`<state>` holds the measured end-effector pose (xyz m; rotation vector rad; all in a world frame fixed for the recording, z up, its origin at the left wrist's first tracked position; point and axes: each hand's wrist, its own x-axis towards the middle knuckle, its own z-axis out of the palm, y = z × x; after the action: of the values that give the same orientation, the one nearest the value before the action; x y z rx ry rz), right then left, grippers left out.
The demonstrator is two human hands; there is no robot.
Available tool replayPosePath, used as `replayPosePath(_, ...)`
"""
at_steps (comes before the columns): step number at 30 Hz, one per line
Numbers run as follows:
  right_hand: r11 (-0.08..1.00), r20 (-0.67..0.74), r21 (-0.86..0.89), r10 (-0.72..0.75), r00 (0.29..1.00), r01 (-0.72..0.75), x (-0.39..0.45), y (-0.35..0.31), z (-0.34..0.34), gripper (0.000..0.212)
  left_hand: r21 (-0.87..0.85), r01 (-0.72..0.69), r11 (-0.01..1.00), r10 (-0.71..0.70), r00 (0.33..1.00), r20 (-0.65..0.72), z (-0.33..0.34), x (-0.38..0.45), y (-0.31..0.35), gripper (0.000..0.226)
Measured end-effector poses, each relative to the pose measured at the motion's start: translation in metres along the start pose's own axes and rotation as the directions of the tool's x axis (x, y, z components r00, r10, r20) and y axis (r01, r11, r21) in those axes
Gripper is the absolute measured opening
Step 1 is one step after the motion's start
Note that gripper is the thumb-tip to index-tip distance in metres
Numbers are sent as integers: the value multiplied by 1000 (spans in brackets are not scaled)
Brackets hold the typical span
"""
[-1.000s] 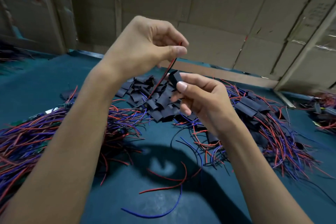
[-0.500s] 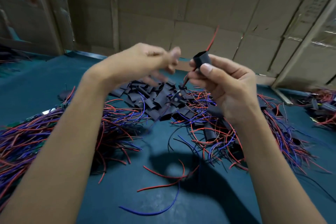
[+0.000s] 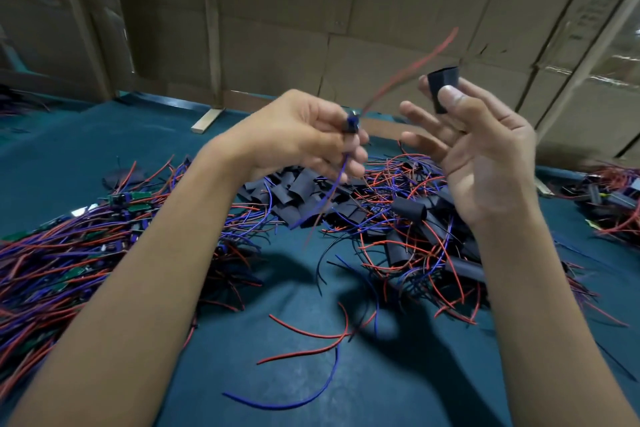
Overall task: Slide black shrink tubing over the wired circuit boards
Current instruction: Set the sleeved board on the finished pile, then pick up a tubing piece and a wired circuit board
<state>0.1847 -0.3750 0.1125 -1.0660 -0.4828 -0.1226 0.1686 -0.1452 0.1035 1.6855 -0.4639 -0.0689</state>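
left hand (image 3: 304,139) pinching wired board (image 3: 351,123), right hand (image 3: 485,152) pinching tubing piece (image 3: 443,88)
both raised mid-frame, apart; red wire (image 3: 415,64) blurred toward upper right, loose tubing pile (image 3: 294,194) on green table (image 3: 398,385) below.

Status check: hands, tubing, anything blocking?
Left hand pinches wired board. Right hand pinches black tubing piece, not yet over board. Nothing between them.

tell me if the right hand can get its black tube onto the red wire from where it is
Probably yes: the right hand pinches the black tube just beside the red wire held up by the left hand, nothing between them.
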Motion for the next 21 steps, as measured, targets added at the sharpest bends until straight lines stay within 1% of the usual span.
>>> replayPosePath(2,997,-15,-76,-14,1000,13,1,-6,-6,27,-165,-47,985,24,990,-138,-3,1,2,13)
replayPosePath(4,961,53,-277,-5,999,20,0,-11,-12,23,-307,-92,947,10,966,-260,-6,2,4,10)
replayPosePath(5,922,98,-386,27,995,13,-2,-12,-14,26,-356,-110,928,-3,954,-300,-7,3,4,10)
replayPosePath(7,827,172,-562,131,976,-12,-4,-11,-15,28,-395,-122,911,-28,935,-352,-8,4,4,12)
replayPosePath(9,745,216,-666,238,947,-35,-5,-5,-12,22,-403,-113,908,-59,919,-389,-9,4,2,15)
replayPosePath(12,680,226,-727,374,899,-100,-7,7,-8,21,-417,-89,905,-107,899,-425,-6,6,-2,9)
replayPosePath(14,652,218,-746,436,873,-139,-7,12,-5,20,-428,-76,901,-136,885,-445,-3,8,-4,9)
replayPosePath(17,696,223,-677,506,833,-241,-8,18,-4,18,-428,-54,902,-177,858,-483,3,12,-6,11)
replayPosePath(19,716,242,-631,547,801,-298,-10,23,-3,19,-437,-41,898,-221,818,-531,9,17,-6,12)
replayPosePath(21,735,281,-581,584,761,-349,-11,28,-1,25,-483,-60,874,-255,788,-560,15,23,-8,13)
